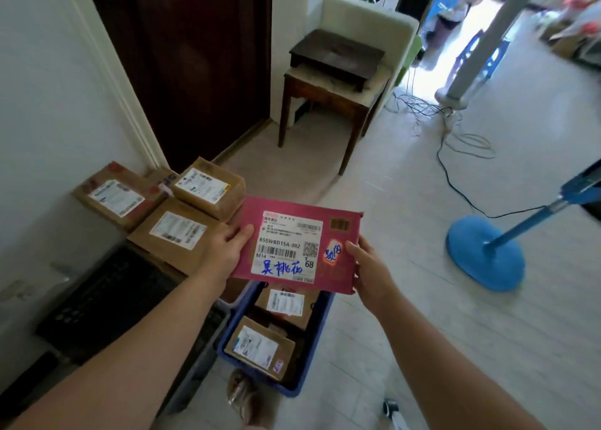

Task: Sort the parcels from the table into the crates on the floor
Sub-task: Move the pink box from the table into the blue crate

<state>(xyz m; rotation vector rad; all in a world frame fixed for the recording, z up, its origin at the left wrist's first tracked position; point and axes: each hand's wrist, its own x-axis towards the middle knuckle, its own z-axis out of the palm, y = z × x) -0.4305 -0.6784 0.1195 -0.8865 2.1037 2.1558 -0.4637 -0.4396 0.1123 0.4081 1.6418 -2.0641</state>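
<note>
Over pale tiles [439, 315] and a blue plastic crate [317, 338], left hand [224, 250] and right hand [369, 268] pinch a flat pink parcel [292, 234].

White label [286, 247] on pink parcel [340, 268]: printed "855WBD15A-002" mid-label. "M14" at 8 o'clock. "T" over "68" at 4 o'clock, under the QR code. Blue handwriting along the 6 o'clock edge, approx. "吴桃花". More blue handwriting on the parcel, 3 o'clock of the label: illegible. Labels on brown boxes [177, 231]: blurred, unreadable.
</note>
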